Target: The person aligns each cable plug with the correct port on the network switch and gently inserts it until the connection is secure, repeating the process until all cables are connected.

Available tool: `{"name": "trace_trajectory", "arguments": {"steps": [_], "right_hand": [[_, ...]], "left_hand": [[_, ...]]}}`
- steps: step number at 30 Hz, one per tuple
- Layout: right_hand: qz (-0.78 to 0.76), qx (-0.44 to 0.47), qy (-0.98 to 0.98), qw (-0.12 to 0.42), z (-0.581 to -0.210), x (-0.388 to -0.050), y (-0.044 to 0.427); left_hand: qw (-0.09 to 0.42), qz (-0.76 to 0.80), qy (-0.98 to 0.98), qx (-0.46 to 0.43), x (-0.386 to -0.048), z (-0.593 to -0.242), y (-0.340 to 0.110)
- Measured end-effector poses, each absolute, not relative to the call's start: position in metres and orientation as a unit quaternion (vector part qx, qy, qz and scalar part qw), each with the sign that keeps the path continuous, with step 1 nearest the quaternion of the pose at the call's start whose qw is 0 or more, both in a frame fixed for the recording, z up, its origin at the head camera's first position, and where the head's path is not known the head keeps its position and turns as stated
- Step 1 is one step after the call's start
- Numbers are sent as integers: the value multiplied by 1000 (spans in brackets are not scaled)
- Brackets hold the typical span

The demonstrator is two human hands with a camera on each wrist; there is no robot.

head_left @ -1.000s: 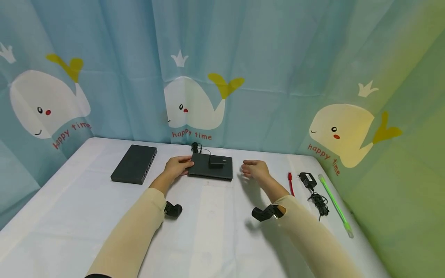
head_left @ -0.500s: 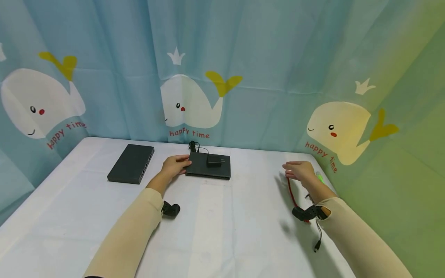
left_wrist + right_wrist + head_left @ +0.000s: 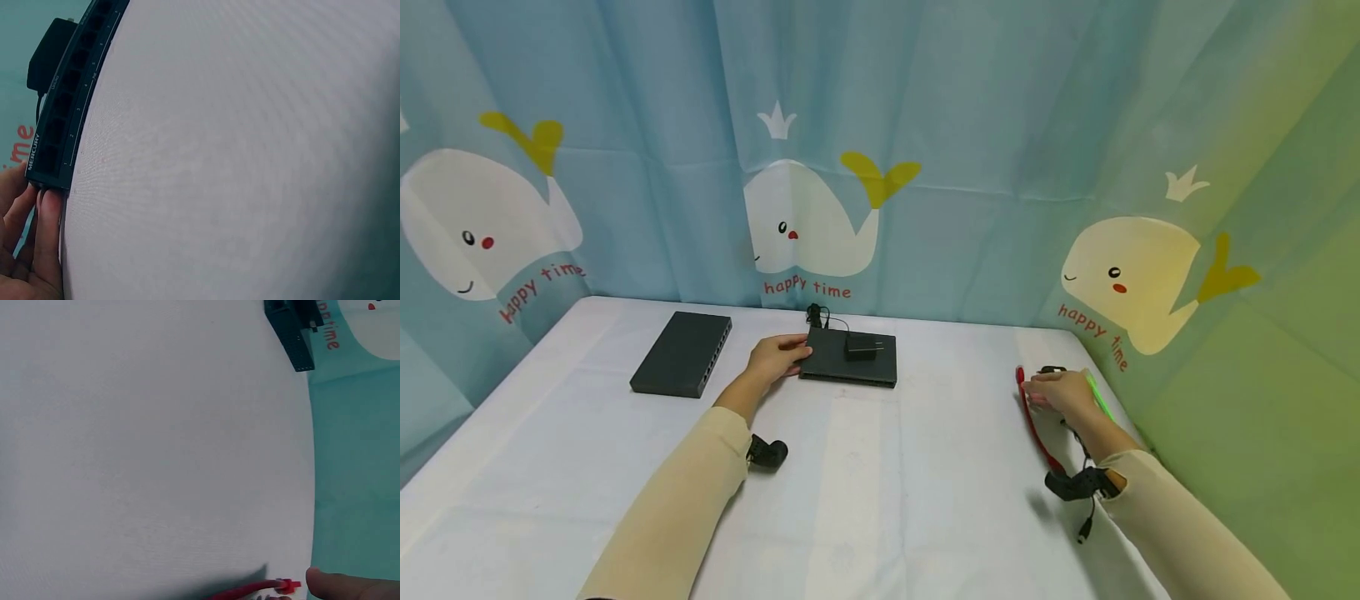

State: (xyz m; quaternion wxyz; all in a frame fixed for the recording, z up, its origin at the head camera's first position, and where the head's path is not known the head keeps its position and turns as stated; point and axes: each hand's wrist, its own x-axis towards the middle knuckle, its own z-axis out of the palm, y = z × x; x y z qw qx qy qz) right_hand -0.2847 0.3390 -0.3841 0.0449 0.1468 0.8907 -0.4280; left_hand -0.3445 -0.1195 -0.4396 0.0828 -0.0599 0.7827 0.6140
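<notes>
Black flat box (image 3: pixel 829 358) pinched in left grip (image 3: pixel 773 357); right grip (image 3: pixel 1063 392) (hold unclear) beside red cable (image 3: pixel 1032 427).

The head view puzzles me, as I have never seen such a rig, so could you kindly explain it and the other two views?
There is no robot: a person works with two bare hands. The head view comes from a camera worn on the head, looking forward and down; the others come from wrist cameras, one per arm. On the white table, the left hand grips one end of the middle box, which has an adapter on top. Another black box lies farther left. The right hand is near a red cable, a green strip and a black cord; I cannot tell whether it holds anything.
</notes>
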Motion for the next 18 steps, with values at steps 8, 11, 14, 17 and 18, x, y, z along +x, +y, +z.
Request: {"name": "trace_trajectory", "arguments": {"steps": [8, 11, 14, 17, 18], "right_hand": [[-404, 160, 900, 29, -401, -289, 341], [-376, 169, 911, 20, -404, -288, 340], [-365, 175, 915, 12, -406, -289, 338], [-364, 176, 915, 7, -408, -291, 338], [-366, 178, 913, 6, -409, -292, 338]], "left_hand": [[80, 614, 783, -60, -347, -442, -120], [81, 614, 783, -62, -347, -442, -120], [81, 614, 783, -64, -346, -442, -120], [80, 614, 783, -62, -346, -441, -120], [79, 614, 783, -62, -345, -441, -120]]}}
